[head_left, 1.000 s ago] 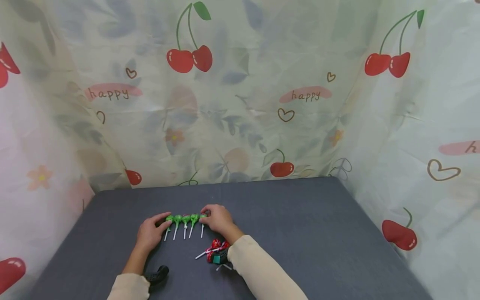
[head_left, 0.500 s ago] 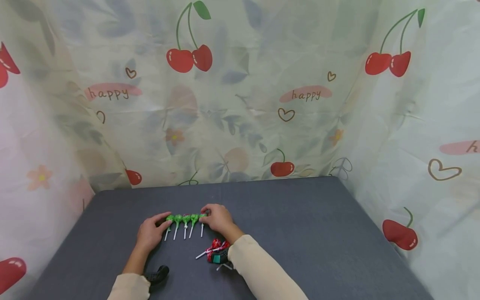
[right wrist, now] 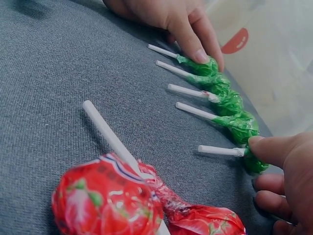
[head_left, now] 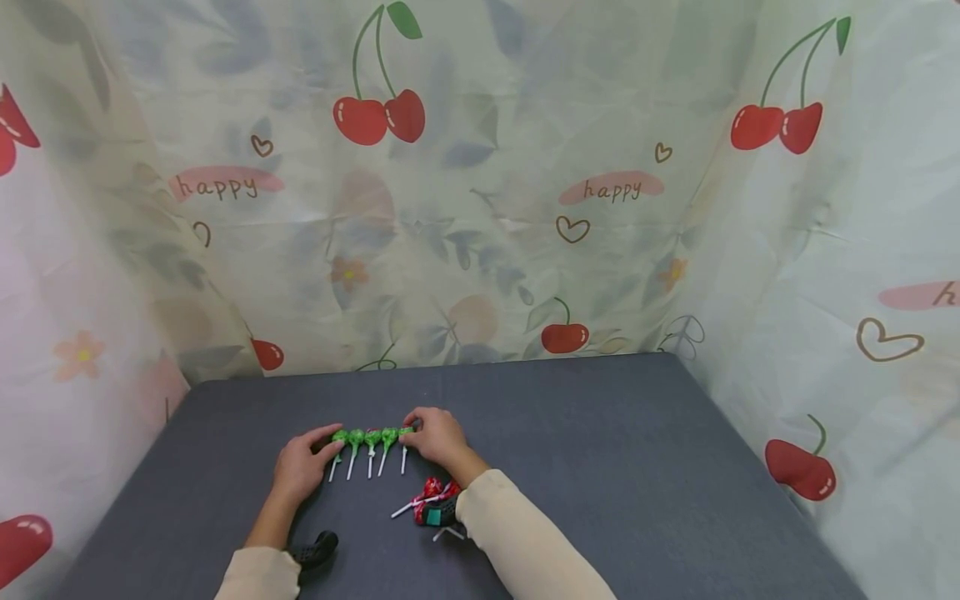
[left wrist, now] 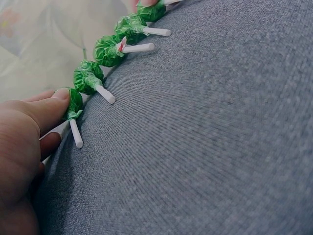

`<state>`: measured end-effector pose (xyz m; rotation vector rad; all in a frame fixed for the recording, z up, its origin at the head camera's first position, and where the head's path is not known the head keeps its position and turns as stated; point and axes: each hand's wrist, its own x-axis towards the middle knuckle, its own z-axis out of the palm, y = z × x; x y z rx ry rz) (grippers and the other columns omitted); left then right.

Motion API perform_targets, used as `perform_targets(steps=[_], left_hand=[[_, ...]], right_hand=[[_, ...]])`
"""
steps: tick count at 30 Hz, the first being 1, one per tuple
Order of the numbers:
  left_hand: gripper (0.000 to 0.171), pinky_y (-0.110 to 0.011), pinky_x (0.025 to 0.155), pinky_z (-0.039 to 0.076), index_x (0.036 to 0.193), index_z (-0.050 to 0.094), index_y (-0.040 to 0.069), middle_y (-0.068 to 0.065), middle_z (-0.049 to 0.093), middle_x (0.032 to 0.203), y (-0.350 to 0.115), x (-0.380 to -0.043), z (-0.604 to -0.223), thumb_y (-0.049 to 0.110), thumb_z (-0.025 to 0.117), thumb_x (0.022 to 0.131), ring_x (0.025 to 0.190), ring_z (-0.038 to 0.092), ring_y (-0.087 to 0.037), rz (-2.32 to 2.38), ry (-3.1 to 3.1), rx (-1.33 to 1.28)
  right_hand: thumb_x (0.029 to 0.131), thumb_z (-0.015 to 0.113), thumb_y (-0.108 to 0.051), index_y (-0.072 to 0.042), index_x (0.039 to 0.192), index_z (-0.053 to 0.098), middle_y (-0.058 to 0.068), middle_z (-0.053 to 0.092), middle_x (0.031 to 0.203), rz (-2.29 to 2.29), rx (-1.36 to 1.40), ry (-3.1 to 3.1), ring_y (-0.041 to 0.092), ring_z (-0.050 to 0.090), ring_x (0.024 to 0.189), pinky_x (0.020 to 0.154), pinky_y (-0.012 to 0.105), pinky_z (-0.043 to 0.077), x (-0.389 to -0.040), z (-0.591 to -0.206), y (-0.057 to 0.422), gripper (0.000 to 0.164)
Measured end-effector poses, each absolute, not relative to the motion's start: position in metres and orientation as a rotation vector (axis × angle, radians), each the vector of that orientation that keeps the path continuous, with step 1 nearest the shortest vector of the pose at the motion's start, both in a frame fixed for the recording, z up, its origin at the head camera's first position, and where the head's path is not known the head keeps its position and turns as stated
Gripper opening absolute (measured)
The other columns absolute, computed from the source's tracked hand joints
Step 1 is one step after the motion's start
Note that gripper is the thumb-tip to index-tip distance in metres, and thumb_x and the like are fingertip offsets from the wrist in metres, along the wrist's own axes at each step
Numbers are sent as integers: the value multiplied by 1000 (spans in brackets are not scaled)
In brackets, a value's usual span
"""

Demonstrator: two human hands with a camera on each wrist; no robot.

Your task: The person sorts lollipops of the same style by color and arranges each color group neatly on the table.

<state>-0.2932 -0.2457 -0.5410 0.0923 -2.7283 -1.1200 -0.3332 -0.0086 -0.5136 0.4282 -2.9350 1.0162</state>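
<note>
Several green-wrapped lollipops [head_left: 372, 438] lie side by side in a row on the dark grey cloth, heads at the back and white sticks toward me. My left hand [head_left: 298, 465] pinches the head of the leftmost lollipop [left wrist: 75, 104], thumb on its near side. At the row's other end, my right hand [head_left: 438, 437] holds the rightmost lollipop [right wrist: 255, 160] between thumb and fingers, partly covering its head. Below my right wrist lie red-wrapped lollipops [right wrist: 107, 198], partly hidden by the black wrist device in the head view.
The grey-covered table [head_left: 600, 467] reaches back to a curtain [head_left: 480, 250] printed with cherries, which also runs along both sides. A black wrist device [head_left: 318, 550] sits at my left wrist, just above the cloth.
</note>
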Motion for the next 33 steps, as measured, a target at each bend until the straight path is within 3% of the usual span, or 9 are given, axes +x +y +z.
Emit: perform_targets(steps=[33], left_hand=[[38,-56,97,37,130,64,10,-21,60,128,-246,-293,-541,24,66,95,119,52,-41,-1112,-2713,77]], right_hand=[[86,76,-25,-12,108,72,-6,57,68,1273,568,-2799,9,50,56,50,24,41,-325,-498,14,26]])
